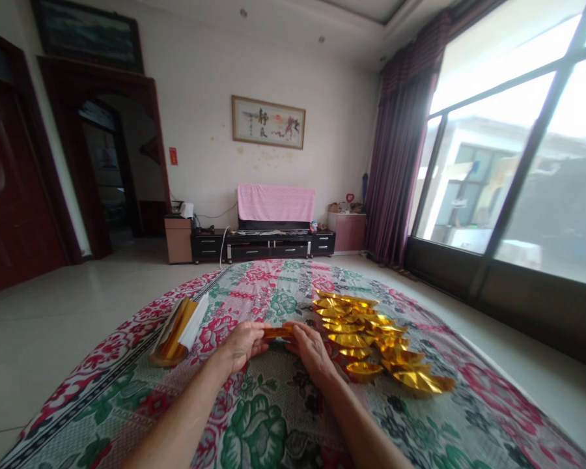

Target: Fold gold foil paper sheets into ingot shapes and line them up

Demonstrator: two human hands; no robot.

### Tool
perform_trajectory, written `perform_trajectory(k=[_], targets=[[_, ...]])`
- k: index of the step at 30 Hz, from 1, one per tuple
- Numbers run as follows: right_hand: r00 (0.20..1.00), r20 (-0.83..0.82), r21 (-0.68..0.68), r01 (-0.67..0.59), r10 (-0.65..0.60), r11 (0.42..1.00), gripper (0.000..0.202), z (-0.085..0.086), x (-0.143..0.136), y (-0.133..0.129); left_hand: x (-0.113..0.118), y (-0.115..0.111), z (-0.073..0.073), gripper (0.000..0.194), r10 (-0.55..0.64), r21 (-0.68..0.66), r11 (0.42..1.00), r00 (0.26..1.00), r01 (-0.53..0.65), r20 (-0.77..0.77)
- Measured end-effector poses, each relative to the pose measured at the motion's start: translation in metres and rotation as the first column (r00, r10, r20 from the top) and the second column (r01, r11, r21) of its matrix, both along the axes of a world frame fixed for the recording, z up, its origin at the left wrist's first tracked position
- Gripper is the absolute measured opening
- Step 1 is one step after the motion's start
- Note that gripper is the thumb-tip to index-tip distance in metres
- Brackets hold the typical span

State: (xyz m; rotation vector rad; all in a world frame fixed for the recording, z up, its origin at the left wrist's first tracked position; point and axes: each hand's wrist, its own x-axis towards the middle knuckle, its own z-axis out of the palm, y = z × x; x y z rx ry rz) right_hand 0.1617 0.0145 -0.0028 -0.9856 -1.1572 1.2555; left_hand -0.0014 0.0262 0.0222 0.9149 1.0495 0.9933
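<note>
Between my two hands, above the middle of the patterned cloth, a folded strip of gold foil paper is held level. My left hand pinches its left end, and my right hand grips the right end; the fingers partly cover both ends. Several finished-looking gold paper ingots, boat-shaped and shiny, lie in rows to the right of my right hand. Left of my left hand rests a stack of gold and white paper sheets, curled up along its sides.
A flowered red, green and white cloth covers the round table. Beyond it stand a low black TV cabinet and a pink cloth draped over a screen. Tall windows line the right side; a doorway opens at left.
</note>
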Motion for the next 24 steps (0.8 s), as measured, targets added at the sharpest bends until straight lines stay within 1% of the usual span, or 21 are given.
perform_trajectory(k=[6,13,17,19,22,24], targets=[[0.999,0.021,0.001,0.034,-0.034,0.999,0.048,-0.0005,-0.0007,0.0007,0.0004,0.001,-0.0018,0.041,0.015,0.012,1.0,1.0,-0.015,-0.025],[0.999,0.035,0.002,0.008,-0.008,1.0,0.048,-0.0006,-0.0003,0.0004,-0.0004,-0.0006,-0.0014,0.042,-0.019,0.023,1.0,0.999,0.02,-0.048],[0.997,0.032,0.006,0.065,-0.065,0.998,0.048,-0.0017,-0.0013,0.0014,0.0003,0.0,-0.0028,0.043,-0.047,0.038,0.998,0.997,0.05,-0.069],[0.997,0.045,0.012,0.061,-0.061,0.998,0.048,-0.0019,-0.0018,0.0017,0.0006,0.0009,-0.0038,0.044,-0.033,0.043,0.998,0.997,0.037,-0.076],[0.997,0.069,0.034,0.016,-0.019,0.999,0.048,-0.002,-0.0018,0.0014,0.0007,0.0022,-0.0054,0.045,0.018,0.048,0.999,0.996,-0.014,-0.084],[0.997,0.073,0.043,0.02,-0.024,0.999,0.049,-0.0024,-0.0013,0.0011,0.0005,0.0026,-0.0062,0.047,0.013,0.049,0.999,0.996,-0.009,-0.09]])
